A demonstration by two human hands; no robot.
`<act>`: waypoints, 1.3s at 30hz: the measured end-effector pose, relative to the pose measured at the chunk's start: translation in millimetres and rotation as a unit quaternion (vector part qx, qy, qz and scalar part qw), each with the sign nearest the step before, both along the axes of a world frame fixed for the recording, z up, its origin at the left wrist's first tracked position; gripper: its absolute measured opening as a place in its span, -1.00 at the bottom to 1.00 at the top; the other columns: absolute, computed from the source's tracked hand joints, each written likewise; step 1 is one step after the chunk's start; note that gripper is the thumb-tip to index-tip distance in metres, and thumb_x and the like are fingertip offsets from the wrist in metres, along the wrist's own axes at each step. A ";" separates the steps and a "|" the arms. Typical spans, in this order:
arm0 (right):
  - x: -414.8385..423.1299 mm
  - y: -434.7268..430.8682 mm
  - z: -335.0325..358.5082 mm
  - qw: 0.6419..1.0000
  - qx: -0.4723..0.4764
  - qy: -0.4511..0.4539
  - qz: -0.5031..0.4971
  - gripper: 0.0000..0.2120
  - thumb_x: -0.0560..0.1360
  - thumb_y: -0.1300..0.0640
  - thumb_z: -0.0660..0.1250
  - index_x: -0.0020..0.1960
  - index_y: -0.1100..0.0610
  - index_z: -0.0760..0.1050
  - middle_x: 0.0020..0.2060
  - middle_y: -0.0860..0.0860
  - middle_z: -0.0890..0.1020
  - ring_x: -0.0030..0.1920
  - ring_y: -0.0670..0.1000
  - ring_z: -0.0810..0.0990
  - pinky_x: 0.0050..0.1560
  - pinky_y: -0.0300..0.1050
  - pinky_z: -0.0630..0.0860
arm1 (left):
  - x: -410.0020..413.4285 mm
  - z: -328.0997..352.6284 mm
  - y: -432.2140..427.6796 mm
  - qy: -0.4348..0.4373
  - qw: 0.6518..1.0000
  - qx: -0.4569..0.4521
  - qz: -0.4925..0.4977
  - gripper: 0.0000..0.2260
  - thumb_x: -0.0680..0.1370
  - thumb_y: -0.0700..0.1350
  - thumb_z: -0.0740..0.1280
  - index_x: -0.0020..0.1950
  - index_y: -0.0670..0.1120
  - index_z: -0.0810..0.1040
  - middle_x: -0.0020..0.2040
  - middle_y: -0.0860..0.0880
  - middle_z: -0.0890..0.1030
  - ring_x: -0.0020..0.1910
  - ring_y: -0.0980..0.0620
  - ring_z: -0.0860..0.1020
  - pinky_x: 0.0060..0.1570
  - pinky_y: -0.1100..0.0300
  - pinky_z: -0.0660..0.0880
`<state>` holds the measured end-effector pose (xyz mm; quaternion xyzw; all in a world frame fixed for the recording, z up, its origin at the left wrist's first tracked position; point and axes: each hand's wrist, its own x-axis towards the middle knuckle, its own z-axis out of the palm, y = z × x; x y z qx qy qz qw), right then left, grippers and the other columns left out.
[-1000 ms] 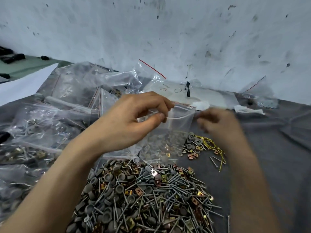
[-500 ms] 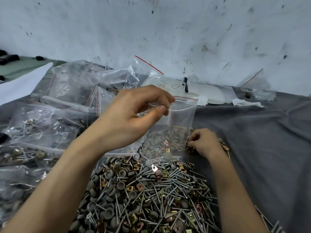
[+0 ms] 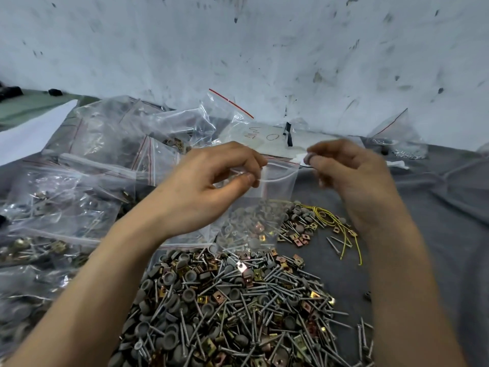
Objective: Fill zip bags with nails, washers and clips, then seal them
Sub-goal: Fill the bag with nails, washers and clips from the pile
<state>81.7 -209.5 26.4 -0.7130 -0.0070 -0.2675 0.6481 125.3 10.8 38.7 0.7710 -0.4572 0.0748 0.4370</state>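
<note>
As left hand [image 3: 211, 186] pinches bag [image 3: 279, 185], filled bags [image 3: 79, 181] beside, hardware [image 3: 238, 300] below.

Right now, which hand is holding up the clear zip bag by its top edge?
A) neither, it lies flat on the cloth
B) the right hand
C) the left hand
C: the left hand pinches the zip bag at its top edge, while the right hand pinches a small grey piece beside the bag's mouth.

The left hand [image 3: 209, 186] and right hand [image 3: 352, 178] are bare, as are both forearms.
</note>
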 end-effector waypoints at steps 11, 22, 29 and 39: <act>-12.8 29.7 18.7 0.985 -0.169 -0.018 -0.040 -0.98 0.42 0.08 0.45 -0.18 -0.01 0.64 -0.23 -0.17 0.67 -0.19 -0.22 0.57 -0.19 -0.39 0.45 | -0.7 -1.0 -2.8 -0.011 1.000 -0.007 -0.019 -0.90 0.52 -0.13 0.25 -0.08 0.02 0.56 0.12 0.04 0.62 0.11 0.07 0.58 0.08 -0.07 0.52; 31.3 -18.2 -75.6 0.869 -0.320 0.364 -0.097 -0.87 0.46 0.26 0.39 -0.14 0.03 0.59 -0.08 0.00 0.67 -0.04 0.02 0.61 0.09 -0.19 0.40 | 1.6 -5.3 -5.5 0.008 1.000 -0.024 -0.012 -0.89 0.52 -0.18 0.25 -0.07 -0.07 0.57 0.13 0.05 0.62 0.11 0.10 0.58 0.09 -0.02 0.53; 36.1 -17.8 -85.8 0.830 -0.375 0.403 -0.091 -0.76 0.39 0.24 0.49 -0.31 -0.02 0.50 -0.13 0.02 0.63 -0.08 -0.01 0.54 -0.05 -0.24 0.40 | 5.9 -3.0 0.1 0.017 0.999 -0.040 0.001 -0.89 0.52 -0.18 0.23 -0.07 -0.09 0.56 0.13 0.04 0.61 0.06 0.05 0.61 0.06 -0.03 0.55; 32.8 -18.4 -78.6 0.810 -0.364 0.456 -0.054 -0.95 0.45 0.20 0.43 -0.10 0.13 0.59 -0.14 0.00 0.50 0.02 0.01 0.48 -0.17 -0.21 0.25 | 5.2 -2.6 0.9 0.012 0.999 -0.037 0.007 -0.87 0.52 -0.19 0.25 -0.05 -0.18 0.58 0.13 0.03 0.61 0.08 0.05 0.60 0.06 -0.08 0.54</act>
